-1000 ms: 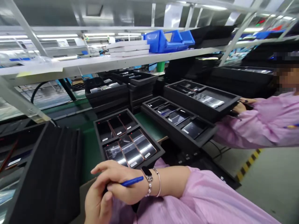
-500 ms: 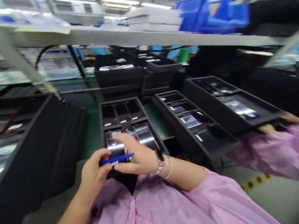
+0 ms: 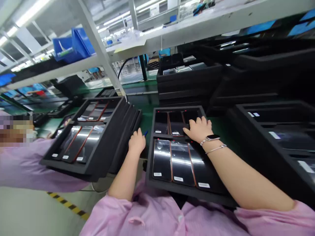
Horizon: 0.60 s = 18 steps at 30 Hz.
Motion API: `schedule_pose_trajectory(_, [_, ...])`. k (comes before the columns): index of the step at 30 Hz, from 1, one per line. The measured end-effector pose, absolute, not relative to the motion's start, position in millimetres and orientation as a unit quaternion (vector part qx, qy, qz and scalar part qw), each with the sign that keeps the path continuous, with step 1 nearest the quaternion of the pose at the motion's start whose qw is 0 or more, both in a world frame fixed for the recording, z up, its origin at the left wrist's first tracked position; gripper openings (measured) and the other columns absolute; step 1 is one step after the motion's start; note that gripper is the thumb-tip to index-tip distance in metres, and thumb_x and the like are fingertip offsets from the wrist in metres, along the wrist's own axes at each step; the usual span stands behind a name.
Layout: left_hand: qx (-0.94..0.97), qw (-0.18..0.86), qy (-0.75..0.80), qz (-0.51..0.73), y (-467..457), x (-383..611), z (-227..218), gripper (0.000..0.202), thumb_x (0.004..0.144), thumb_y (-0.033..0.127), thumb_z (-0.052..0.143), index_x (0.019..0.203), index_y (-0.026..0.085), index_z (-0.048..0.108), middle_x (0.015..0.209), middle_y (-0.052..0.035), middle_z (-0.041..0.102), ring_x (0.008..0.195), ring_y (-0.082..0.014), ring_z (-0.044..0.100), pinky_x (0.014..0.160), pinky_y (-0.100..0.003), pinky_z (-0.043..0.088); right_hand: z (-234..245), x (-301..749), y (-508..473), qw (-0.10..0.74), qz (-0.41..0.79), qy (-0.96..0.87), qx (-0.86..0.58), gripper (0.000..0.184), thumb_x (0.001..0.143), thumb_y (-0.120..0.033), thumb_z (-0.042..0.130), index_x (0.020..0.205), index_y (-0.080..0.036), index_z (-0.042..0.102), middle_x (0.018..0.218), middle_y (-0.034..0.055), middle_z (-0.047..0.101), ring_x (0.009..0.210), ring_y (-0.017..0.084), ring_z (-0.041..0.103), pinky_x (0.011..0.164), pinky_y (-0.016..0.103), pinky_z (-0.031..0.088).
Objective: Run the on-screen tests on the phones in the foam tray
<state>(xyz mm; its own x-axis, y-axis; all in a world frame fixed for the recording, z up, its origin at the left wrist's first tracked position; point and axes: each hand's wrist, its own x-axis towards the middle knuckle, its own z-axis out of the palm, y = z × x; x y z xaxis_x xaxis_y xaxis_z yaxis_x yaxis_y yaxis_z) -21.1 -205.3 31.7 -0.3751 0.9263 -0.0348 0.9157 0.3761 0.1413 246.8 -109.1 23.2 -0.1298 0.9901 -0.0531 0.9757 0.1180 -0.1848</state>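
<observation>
A black foam tray (image 3: 150, 183) lies in front of me with two rows of glossy phones (image 3: 180, 160) in its slots. My right hand (image 3: 197, 129) rests flat, fingers spread, on the far-row phones at the right; a dark watch and a bracelet are on its wrist. My left hand (image 3: 136, 142) is curled at the tray's left edge, closed round a blue pen (image 3: 146, 133) whose tip sticks out past the fingers.
To the left a stack of black trays (image 3: 110, 144) holding phones sits tilted, with a person in a pink sleeve (image 3: 27, 164) beside it. More black trays (image 3: 275, 137) stand right and behind on the green belt (image 3: 145, 98). A white shelf (image 3: 187, 29) runs overhead.
The view has swung left. My right hand has reached forward from the near row onto the far-row phones. The pen has gone from both hands into my left alone, which moved to the tray's left edge.
</observation>
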Motion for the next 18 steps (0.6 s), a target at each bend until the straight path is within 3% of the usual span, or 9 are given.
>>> schedule_pose_trajectory(2, [0.602,0.005,0.796,0.062,-174.9,-1.1,57.6,0.06,0.103,0.033,0.044,0.16,0.016,0.035,0.15,-0.0205,0.05,0.133,-0.0354,0.055,0.108,-0.046,0.046,16.3,247.9,-109.1,0.048,0.077,-0.74,-0.666,0.054,0.098,-0.043,0.055,0.136,-0.005,0.061,0.153,0.0309,0.04,0.151,0.047,0.022,0.119,0.059,0.02])
schedule_pose_trajectory(5, [0.704,-0.008,0.705,0.086,-123.4,36.1,71.2,0.056,0.103,0.032,0.045,0.158,0.023,0.037,0.148,-0.0129,0.054,0.131,-0.0298,0.056,0.107,-0.041,0.047,10.5,252.6,-107.5,0.053,0.065,-0.732,-0.676,0.052,0.099,-0.044,0.054,0.137,-0.009,0.06,0.151,0.0301,0.042,0.151,0.046,0.025,0.116,0.057,0.023])
schedule_pose_trajectory(11, [0.719,0.025,0.693,0.044,-72.5,68.8,32.3,0.056,0.099,0.022,0.047,0.155,0.017,0.045,0.152,-0.0141,0.05,0.141,-0.032,0.045,0.119,-0.045,0.037,8.0,258.2,-100.4,0.055,0.055,-0.725,-0.685,0.057,0.097,-0.05,0.059,0.135,-0.008,0.057,0.141,0.0256,0.052,0.148,0.041,0.029,0.111,0.052,0.033])
schedule_pose_trajectory(18, [0.723,0.034,0.688,0.045,-62.6,62.8,24.6,0.052,0.096,0.021,0.053,0.147,0.013,0.053,0.146,-0.0153,0.051,0.135,-0.0332,0.045,0.116,-0.043,0.04,13.8,261.8,-95.0,0.085,0.102,-0.703,-0.699,0.072,0.091,-0.047,0.071,0.144,-0.005,0.047,0.14,0.0275,0.052,0.145,0.043,0.03,0.109,0.053,0.037])
